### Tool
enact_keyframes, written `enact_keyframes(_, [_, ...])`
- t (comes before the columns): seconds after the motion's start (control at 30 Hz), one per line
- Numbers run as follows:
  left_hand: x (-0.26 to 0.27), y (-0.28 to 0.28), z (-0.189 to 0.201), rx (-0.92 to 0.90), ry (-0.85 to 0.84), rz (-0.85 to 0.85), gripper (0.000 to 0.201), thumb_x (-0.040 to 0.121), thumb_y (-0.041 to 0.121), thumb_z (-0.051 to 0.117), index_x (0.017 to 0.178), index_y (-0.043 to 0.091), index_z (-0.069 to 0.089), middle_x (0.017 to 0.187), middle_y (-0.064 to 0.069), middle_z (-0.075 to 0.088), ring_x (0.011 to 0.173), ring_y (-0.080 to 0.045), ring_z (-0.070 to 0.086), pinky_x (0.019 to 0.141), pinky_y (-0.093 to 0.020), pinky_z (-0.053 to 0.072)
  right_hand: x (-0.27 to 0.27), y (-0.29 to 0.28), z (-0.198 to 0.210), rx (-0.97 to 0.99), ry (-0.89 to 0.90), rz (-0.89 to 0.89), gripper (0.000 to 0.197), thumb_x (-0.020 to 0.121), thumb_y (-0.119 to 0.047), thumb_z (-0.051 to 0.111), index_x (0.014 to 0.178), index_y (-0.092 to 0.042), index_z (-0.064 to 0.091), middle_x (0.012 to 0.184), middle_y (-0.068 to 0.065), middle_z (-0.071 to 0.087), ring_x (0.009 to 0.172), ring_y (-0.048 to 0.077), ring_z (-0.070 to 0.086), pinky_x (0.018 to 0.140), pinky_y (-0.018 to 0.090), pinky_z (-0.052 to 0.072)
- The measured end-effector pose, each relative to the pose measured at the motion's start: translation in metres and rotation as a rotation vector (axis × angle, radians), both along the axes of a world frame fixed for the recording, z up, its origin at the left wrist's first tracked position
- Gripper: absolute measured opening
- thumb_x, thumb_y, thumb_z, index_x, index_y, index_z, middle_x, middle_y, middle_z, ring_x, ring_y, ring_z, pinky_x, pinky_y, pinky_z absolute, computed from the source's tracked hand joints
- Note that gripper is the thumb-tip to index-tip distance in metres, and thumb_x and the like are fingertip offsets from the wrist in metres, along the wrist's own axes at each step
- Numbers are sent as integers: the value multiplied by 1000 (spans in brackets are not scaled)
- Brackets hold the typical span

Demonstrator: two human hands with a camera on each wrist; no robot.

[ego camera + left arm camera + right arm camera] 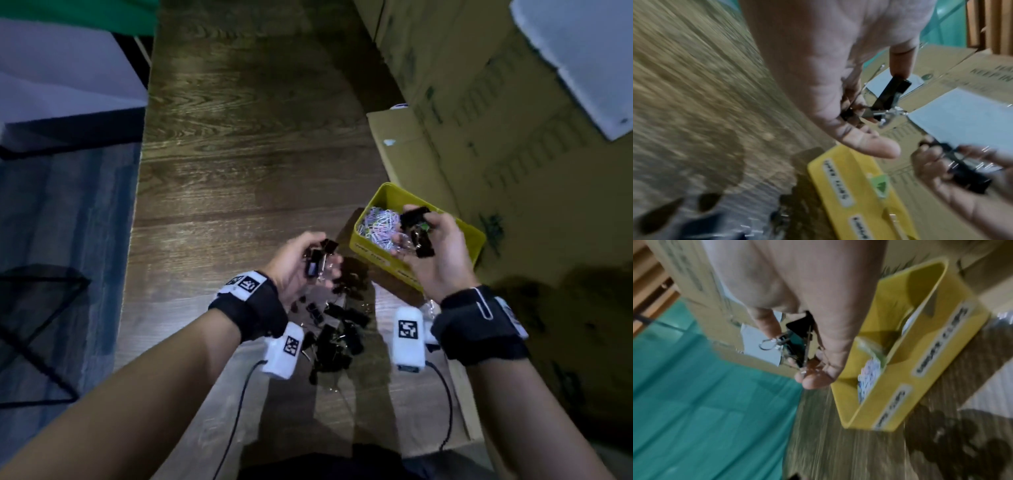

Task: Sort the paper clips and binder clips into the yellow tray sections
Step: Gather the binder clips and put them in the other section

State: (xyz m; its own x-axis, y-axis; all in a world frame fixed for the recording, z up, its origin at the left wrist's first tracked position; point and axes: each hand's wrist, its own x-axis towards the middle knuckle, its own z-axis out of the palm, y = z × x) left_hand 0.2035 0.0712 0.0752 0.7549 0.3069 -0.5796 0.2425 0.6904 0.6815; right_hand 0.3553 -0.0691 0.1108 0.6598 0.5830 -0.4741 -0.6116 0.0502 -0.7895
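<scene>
Your left hand (301,263) is curled round a bunch of black binder clips (317,257) above the loose clip pile (337,337) on the table (246,137), short of the yellow tray (387,262) that lies ahead and to your right. Your right hand (433,250) grips more black clips (416,229) directly over the tray, whose left section holds the pastel paper clips (378,224). The tray's long axis runs left-far to right-near; judged from this, the right hand is nearer to release.

Both forearms reach forward (wrists banded), left hand (301,263) and right hand (433,246) raised, fingers curled.
</scene>
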Motion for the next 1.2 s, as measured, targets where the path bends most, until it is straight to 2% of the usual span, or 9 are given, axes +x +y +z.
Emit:
enact_keyframes(0.17, [79, -49, 23, 120, 33, -158, 17, 90, 27, 56, 98, 12, 54, 78, -9, 60, 60, -22, 62, 47, -26, 52, 42, -36, -9, -315, -102, -239, 17, 88, -16, 42, 91, -18, 60, 83, 10, 56, 67, 19, 56, 59, 30, 45])
enact_keyframes(0.27, [122, -79, 21, 275, 93, -218, 21, 85, 29, 64, 94, 15, 52, 71, -4, 57, 58, -21, 59, 46, -25, 49, 57, -49, -26, -525, -276, -102, 30, 77, -24, 49, 103, -24, 64, 104, 7, 64, 93, 24, 61, 80, 36, 50])
enact_keyframes(0.37, [152, -95, 11, 407, 149, -236, 25, 82, 34, 66, 92, 18, 50, 77, -4, 61, 64, -22, 61, 59, -33, 53, 66, -65, -24, -683, -463, 15, 39, 82, -25, 52, 120, -25, 61, 108, 2, 64, 102, 21, 60, 96, 37, 47])
enact_keyframes(0.47, [165, -101, 2, 564, 219, -305, 46, 79, 44, 65, 115, 17, 52, 102, -12, 66, 89, -30, 65, 84, -43, 53, 73, -76, -23, -717, -611, -68, 37, 88, -14, 52, 122, -24, 61, 114, 2, 66, 105, 17, 59, 99, 34, 45])
enact_keyframes(0.57, [165, -103, -1, 565, 212, -316, 46, 86, 36, 60, 125, 14, 48, 97, -7, 62, 87, -25, 62, 83, -37, 50, 76, -78, -37, -754, -611, -60, 44, 88, -15, 52, 131, -22, 51, 124, 4, 60, 111, 20, 55, 101, 35, 42])
enact_keyframes(0.73, [131, -92, 3, 502, 103, -203, 7, 91, 11, 56, 95, 14, 60, 82, -3, 61, 74, -16, 62, 64, -27, 52, 73, -70, -65, -842, -498, 124, 57, 91, -9, 48, 144, -21, 28, 125, 15, 58, 115, 33, 53, 98, 38, 41])
enact_keyframes(0.9, [53, -50, -4, 564, 167, -62, 16, 88, 0, 55, 84, 13, 63, 75, -8, 64, 61, -17, 62, 53, -28, 52, 69, -56, -68, -877, -502, 206, 75, 88, 5, 42, 149, -26, 13, 137, 15, 48, 125, 33, 45, 100, 41, 42])
enact_keyframes(1.03, [-15, -24, -28, 695, 364, -146, 24, 87, -7, 52, 78, 14, 59, 68, -5, 60, 50, -9, 55, 44, -15, 43, 55, -29, -68, -863, -594, 315, 84, 88, 5, 46, 150, -30, 1, 140, 14, 46, 126, 33, 46, 105, 46, 40])
enact_keyframes(1.2, [-67, -20, -57, 1002, 465, -378, 31, 75, -9, 56, 91, 16, 64, 90, 2, 64, 81, -6, 64, 74, -8, 42, 35, -3, -69, -817, -636, 469, 83, 91, 6, 43, 150, -29, -5, 153, 6, 28, 122, 25, 48, 83, 24, 43])
